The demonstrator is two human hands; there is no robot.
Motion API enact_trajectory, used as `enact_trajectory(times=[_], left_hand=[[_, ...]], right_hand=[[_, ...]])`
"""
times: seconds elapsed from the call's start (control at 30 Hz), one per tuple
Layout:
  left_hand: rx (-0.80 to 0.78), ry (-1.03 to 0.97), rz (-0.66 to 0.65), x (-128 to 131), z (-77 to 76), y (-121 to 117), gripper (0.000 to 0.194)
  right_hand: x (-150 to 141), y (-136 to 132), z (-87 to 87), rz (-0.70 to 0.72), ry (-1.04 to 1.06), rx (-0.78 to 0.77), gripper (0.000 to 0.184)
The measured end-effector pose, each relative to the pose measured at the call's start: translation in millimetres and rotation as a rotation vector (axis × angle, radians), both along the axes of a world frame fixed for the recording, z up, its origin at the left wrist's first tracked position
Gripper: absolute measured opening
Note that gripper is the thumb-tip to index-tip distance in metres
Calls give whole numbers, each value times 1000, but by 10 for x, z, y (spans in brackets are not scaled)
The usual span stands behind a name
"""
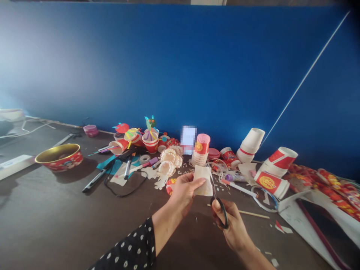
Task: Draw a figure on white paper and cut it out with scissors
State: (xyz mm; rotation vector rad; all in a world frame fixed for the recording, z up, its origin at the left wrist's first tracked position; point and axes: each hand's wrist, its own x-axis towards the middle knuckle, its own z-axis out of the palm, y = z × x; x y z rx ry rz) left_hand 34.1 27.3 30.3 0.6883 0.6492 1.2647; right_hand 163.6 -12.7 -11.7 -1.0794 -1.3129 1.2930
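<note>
Paper scrap [203,181] held up over the table [56,210], pinched closed between thumb and fingers of the left hand [182,191]. Right hand [230,225] wraps firmly around the black loops of the scissors [219,212], blades almost shut, tips at the scrap's right edge. Paper cups [281,159] lie further right, trimmings [225,180] scattered nearby.

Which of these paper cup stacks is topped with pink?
The upright paper cup stack beyond the left hand; the white stack and red-and-white stack further right are tilted, without pink.
</note>
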Motion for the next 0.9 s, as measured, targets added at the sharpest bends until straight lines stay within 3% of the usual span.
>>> enact_trajectory(times=[0.9], left_hand=[[-28, 50, -78, -141, 39, 101, 20]], right_hand=[[47, 11, -24, 22, -84, 19, 47]])
